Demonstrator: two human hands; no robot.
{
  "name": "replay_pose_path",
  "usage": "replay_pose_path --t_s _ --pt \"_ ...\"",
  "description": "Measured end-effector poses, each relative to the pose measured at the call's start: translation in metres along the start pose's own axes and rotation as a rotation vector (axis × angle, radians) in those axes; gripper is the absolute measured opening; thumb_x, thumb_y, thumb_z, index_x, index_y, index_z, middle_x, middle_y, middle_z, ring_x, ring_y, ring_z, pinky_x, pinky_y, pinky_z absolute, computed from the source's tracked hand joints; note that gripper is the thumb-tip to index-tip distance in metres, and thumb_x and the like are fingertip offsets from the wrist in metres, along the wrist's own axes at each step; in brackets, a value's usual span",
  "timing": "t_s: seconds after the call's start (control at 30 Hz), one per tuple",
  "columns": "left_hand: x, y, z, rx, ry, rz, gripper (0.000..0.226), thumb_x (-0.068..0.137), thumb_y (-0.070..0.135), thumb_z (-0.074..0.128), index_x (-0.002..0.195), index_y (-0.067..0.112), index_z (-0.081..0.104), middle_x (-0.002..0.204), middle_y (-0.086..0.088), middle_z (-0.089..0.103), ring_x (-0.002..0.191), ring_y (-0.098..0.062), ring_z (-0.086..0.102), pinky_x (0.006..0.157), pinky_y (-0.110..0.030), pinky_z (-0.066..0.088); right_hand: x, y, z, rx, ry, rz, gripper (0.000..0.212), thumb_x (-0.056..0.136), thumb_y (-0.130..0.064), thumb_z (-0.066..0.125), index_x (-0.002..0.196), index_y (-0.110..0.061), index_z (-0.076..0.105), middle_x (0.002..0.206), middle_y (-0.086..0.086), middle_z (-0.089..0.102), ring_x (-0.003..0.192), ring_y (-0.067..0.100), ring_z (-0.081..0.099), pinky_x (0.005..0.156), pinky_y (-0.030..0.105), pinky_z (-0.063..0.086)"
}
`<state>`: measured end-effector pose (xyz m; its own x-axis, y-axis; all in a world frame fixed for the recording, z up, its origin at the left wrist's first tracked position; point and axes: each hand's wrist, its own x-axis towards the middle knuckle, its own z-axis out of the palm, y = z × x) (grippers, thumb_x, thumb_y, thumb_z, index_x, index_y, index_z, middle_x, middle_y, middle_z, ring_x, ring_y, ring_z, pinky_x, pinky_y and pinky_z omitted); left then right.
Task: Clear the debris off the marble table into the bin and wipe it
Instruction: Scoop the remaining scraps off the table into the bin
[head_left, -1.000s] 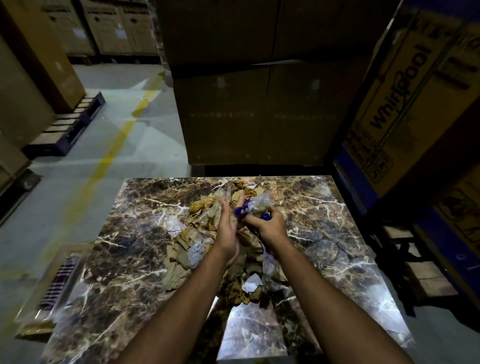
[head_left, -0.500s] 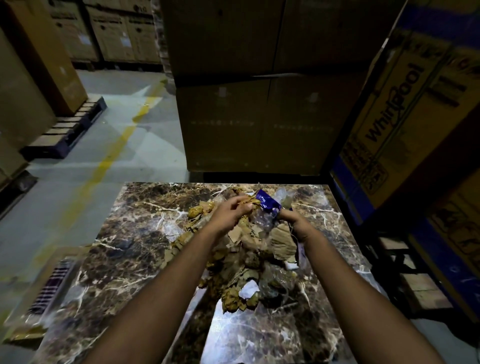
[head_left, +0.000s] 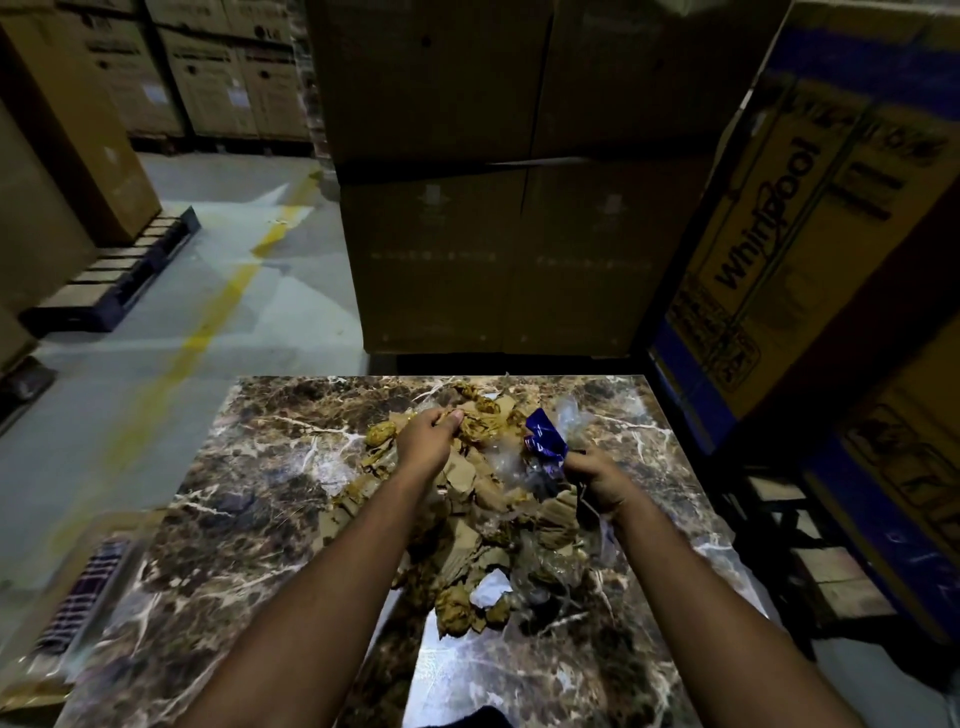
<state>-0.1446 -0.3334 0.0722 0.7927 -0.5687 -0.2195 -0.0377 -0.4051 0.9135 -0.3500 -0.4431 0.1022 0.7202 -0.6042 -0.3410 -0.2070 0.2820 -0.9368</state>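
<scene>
Both hands are working apart: the left hand (head_left: 428, 441) pinching debris (head_left: 467, 512) at twelve o'clock, the right hand (head_left: 597, 475) gripping the blue wrapper (head_left: 543, 441) at two, with the heap's long axis running six-to-twelve between them.

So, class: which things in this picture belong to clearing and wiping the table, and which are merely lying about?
Belong to the job:
marble table
pile of brown paper scraps
blue wrapper
clear plastic
left hand, pinching a scrap
right hand, gripping plastic

Just lying about:
stacked cardboard boxes
Whirlpool box
pallet
yellow floor line
</scene>
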Motion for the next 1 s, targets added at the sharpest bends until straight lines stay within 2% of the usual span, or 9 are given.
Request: replay_pose_path --t_s 0.17,0.3,0.4,0.6,0.67,0.77,0.83,0.93,1.0 --pt "0.004 -0.006 -0.004 -0.050 0.068 -0.078 0.042 0.101 0.032 0.058 0.136 0.010 0.059 0.141 -0.011 0.058 0.127 -0.030 0.053 0.092 -0.031 0.040 -0.008 0.003 -0.009 0.075 0.007 -0.039 0.104 0.040 -0.029 0.073 0.133 0.006 0.042 0.064 -0.008 0.072 0.057 0.007 0.068 0.051 0.016 0.045" --pt "0.014 -0.012 -0.008 -0.058 0.076 -0.090 0.038 0.100 0.032 0.059 0.131 0.011 0.063 0.138 -0.010 0.060 0.123 -0.029 0.056 0.093 -0.031 0.041 -0.018 0.005 -0.017 0.088 -0.003 0.017 0.061 0.034 -0.038 0.076 0.086 -0.005 0.076 0.063 -0.004 0.072 0.055 0.009 0.067 0.061 0.026 0.047" --pt "0.021 -0.017 -0.012 -0.045 0.080 -0.099 0.038 0.101 0.035 0.057 0.130 0.012 0.064 0.141 -0.009 0.058 0.127 -0.031 0.054 0.104 -0.040 0.044 -0.023 0.008 -0.025 0.139 -0.037 0.077 0.032 0.031 -0.039 0.081 0.056 -0.019 0.078 0.062 -0.002 0.072 0.054 0.012 0.068 0.061 0.025 0.048" --pt "0.032 -0.026 -0.024 -0.057 0.116 -0.173 0.044 0.099 0.037 0.058 0.135 0.012 0.061 0.140 -0.010 0.059 0.127 -0.031 0.054 0.109 -0.043 0.043 -0.019 0.016 -0.042 0.272 0.040 0.054 0.068 -0.005 -0.050 0.091 0.050 -0.012 0.075 0.057 0.001 0.070 0.049 0.014 0.067 0.047 0.019 0.049" --pt "0.032 -0.027 -0.024 -0.095 0.121 -0.181 0.041 0.098 0.036 0.059 0.132 0.013 0.062 0.137 -0.009 0.061 0.122 -0.030 0.058 0.104 -0.041 0.046 -0.016 0.016 -0.043 0.296 0.067 0.025 0.052 0.007 -0.040 0.089 0.050 -0.014 0.075 0.057 -0.001 0.070 0.049 0.012 0.066 0.047 0.019 0.049" --pt "0.029 -0.031 -0.029 -0.023 0.170 -0.189 0.033 0.098 0.037 0.059 0.123 0.017 0.069 0.128 -0.007 0.066 0.114 -0.031 0.060 0.096 -0.038 0.048 -0.020 0.010 -0.047 0.380 0.165 -0.077 0.018 0.053 -0.033 0.084 0.049 -0.018 0.076 0.057 -0.002 0.070 0.050 0.010 0.068 0.053 0.022 0.052" --pt "0.034 -0.041 -0.035 0.082 0.194 -0.186 0.035 0.091 0.050 0.060 0.115 0.028 0.073 0.130 -0.006 0.065 0.117 -0.033 0.058 0.101 -0.041 0.047 -0.024 0.004 -0.050 0.393 0.191 -0.112 0.033 0.073 -0.036 0.085 0.046 -0.020 0.074 0.055 -0.004 0.070 0.049 0.008 0.068 0.053 0.024 0.053" --pt "0.050 -0.065 -0.040 0.239 0.174 -0.230 0.046 0.079 0.067 0.062 0.111 0.036 0.074 0.138 -0.009 0.060 0.127 -0.035 0.050 0.106 -0.042 0.037 -0.027 -0.002 -0.054 0.398 0.134 -0.140 0.064 -0.002 -0.060 0.092 0.045 -0.021 0.074 0.055 -0.005 0.070 0.048 0.007 0.067 0.046 0.018 0.051" --pt "0.039 -0.056 -0.040 0.255 0.163 -0.209 0.048 0.082 0.060 0.068 0.118 0.029 0.073 0.140 -0.010 0.058 0.130 -0.035 0.047 0.107 -0.040 0.035 -0.021 0.003 -0.056 0.398 0.163 -0.113 0.057 0.021 -0.062 0.094 0.054 -0.018 0.078 0.061 -0.002 0.072 0.053 0.010 0.069 0.049 0.018 0.053"
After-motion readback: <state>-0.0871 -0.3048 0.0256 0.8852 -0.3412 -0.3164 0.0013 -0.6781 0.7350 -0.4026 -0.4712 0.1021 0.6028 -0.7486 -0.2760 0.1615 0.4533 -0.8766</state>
